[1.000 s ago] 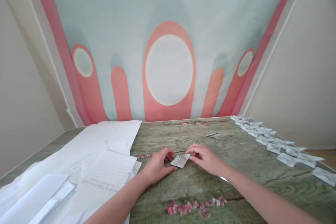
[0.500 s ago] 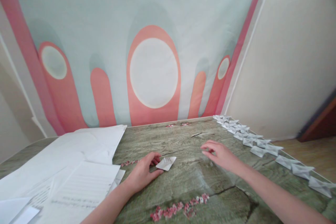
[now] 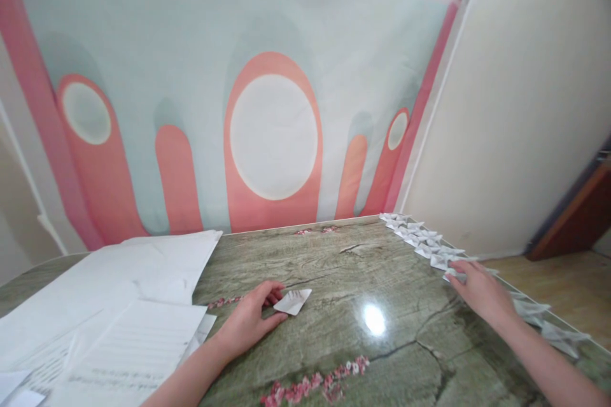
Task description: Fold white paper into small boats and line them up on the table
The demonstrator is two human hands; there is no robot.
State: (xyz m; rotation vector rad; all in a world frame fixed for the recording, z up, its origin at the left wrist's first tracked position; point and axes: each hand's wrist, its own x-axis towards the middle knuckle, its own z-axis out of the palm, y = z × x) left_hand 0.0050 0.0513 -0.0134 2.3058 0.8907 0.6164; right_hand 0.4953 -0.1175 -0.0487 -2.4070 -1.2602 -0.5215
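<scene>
Faced a pale green backdrop (image 3: 191, 32) with coral arches, behind the wood-grained counter (image 3: 334, 267). Held the small folded paper (image 3: 293, 302) between thumb and fingers of the left hand (image 3: 255, 315), right of the white papers (image 3: 143, 261). Reached the right hand (image 3: 482, 292), fingers bent, to the folded pieces (image 3: 427, 248), far right of the white papers; could not tell whether gripping one.

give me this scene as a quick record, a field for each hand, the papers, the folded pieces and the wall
left hand: at a small folded paper
right hand: at the row of folded pieces
row: along the table's right edge
papers: spread at left, some with lines
wall: pale blue-green with coral shapes
</scene>
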